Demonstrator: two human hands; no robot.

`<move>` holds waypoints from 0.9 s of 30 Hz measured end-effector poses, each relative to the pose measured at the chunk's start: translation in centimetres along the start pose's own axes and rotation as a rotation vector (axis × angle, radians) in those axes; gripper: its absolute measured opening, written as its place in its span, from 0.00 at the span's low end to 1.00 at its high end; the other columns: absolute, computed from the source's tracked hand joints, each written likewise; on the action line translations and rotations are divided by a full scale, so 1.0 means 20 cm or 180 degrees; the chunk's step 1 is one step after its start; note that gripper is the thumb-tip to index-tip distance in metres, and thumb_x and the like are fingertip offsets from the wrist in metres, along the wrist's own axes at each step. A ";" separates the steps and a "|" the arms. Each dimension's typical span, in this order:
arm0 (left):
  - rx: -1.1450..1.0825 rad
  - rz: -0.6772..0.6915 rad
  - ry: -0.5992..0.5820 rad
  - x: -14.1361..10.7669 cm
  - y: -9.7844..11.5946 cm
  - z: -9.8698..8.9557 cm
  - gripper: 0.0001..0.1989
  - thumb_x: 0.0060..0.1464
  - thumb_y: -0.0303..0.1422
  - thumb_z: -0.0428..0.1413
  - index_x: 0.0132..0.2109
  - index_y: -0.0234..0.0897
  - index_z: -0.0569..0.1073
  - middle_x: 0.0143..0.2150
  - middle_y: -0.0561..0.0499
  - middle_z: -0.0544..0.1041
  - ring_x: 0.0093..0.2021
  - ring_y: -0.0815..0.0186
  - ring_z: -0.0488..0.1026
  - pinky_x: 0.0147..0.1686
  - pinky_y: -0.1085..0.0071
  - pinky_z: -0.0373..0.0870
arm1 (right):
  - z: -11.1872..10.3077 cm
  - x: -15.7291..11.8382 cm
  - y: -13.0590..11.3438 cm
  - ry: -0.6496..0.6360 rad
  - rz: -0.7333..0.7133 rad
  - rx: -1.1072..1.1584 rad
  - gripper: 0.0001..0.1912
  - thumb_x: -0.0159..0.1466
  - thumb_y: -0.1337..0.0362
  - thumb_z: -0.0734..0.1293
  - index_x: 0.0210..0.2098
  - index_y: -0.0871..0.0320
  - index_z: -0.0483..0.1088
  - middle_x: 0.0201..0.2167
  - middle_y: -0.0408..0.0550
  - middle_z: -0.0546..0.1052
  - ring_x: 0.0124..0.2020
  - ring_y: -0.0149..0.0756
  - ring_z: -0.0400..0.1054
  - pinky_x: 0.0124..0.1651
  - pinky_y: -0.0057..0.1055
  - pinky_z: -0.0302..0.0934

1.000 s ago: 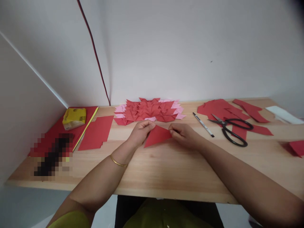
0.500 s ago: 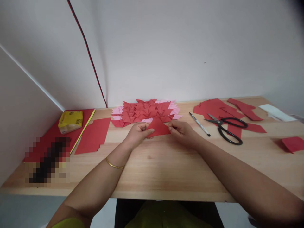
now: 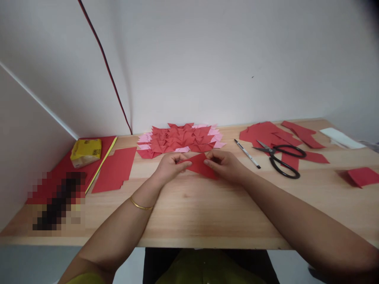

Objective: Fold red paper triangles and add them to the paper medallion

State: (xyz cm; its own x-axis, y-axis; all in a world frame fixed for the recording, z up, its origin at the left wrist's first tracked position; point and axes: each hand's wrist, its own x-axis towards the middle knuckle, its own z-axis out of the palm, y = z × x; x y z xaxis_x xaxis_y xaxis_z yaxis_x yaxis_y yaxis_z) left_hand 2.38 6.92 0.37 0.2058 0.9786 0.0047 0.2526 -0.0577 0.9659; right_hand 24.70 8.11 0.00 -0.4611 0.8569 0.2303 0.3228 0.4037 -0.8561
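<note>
A small folded piece of red paper (image 3: 201, 165) is held between my two hands above the middle of the table. My left hand (image 3: 172, 166) pinches its left corner between thumb and fingers. On the right side, my right hand (image 3: 220, 165) grips the upper edge, thumb on top, and some of its fingers are hidden behind the paper. Just beyond my hands lies a pile of folded red and pink paper pieces (image 3: 182, 138) with pointed tips.
Right of my hands lie a pen (image 3: 247, 154), black-handled scissors (image 3: 276, 152), red paper scraps (image 3: 260, 132), white paper (image 3: 342, 138) and a folded red piece (image 3: 363, 176). Red sheets (image 3: 115, 169) and a yellow packet (image 3: 86, 152) are at the left.
The red paper has been turned and tilted, its lower right corner now pointing toward me. My right hand has shifted its grip leftward along the paper. The camera view has moved slightly.
</note>
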 end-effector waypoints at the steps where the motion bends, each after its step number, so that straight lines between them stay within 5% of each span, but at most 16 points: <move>1: -0.0163 -0.0055 0.0140 0.01 -0.01 0.00 0.14 0.44 0.39 0.63 0.25 0.33 0.71 0.20 0.55 0.69 0.20 0.75 0.61 0.21 0.77 0.56 | 0.00 0.00 0.00 0.0049 0.0071 0.0014 0.10 0.61 0.59 0.63 0.27 0.59 0.66 0.24 0.42 0.66 0.26 0.29 0.57 0.29 0.27 0.53; 10: -0.1570 -0.0118 0.0844 0.04 -0.02 0.00 0.14 0.38 0.35 0.67 0.24 0.33 0.69 0.15 0.59 0.65 0.16 0.77 0.59 0.20 0.78 0.56 | 0.00 0.00 0.02 -0.0118 0.0114 0.0059 0.14 0.60 0.55 0.64 0.25 0.58 0.61 0.24 0.40 0.62 0.26 0.28 0.54 0.29 0.27 0.51; 14: -0.1803 -0.0186 0.0378 0.02 -0.01 0.02 0.15 0.38 0.36 0.66 0.30 0.33 0.71 0.21 0.56 0.70 0.19 0.75 0.64 0.24 0.75 0.62 | 0.00 0.00 0.02 -0.0008 0.0160 0.0062 0.14 0.61 0.56 0.64 0.24 0.58 0.60 0.23 0.40 0.61 0.25 0.28 0.53 0.28 0.27 0.49; 18: -0.0855 -0.0172 -0.0290 -0.01 0.00 0.06 0.13 0.41 0.37 0.65 0.28 0.30 0.73 0.22 0.53 0.71 0.23 0.72 0.66 0.25 0.75 0.62 | 0.01 0.01 0.01 0.0119 0.0156 0.0127 0.15 0.61 0.55 0.64 0.25 0.58 0.61 0.22 0.40 0.62 0.24 0.28 0.54 0.27 0.26 0.48; 27: -0.0906 -0.0013 -0.0184 -0.01 -0.03 0.08 0.17 0.46 0.38 0.62 0.41 0.33 0.76 0.29 0.52 0.74 0.26 0.71 0.67 0.27 0.75 0.63 | 0.02 0.00 0.02 -0.0108 0.0019 0.0315 0.14 0.61 0.54 0.64 0.28 0.59 0.65 0.27 0.44 0.67 0.28 0.30 0.58 0.32 0.28 0.54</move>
State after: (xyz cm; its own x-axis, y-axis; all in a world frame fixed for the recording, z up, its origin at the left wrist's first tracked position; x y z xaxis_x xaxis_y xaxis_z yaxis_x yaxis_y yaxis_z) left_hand 3.68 6.35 -0.57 0.2611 0.9653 -0.0062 -0.0204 0.0119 0.9997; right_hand 24.46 8.20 -0.47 -0.4877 0.8472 0.2108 0.2432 0.3637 -0.8992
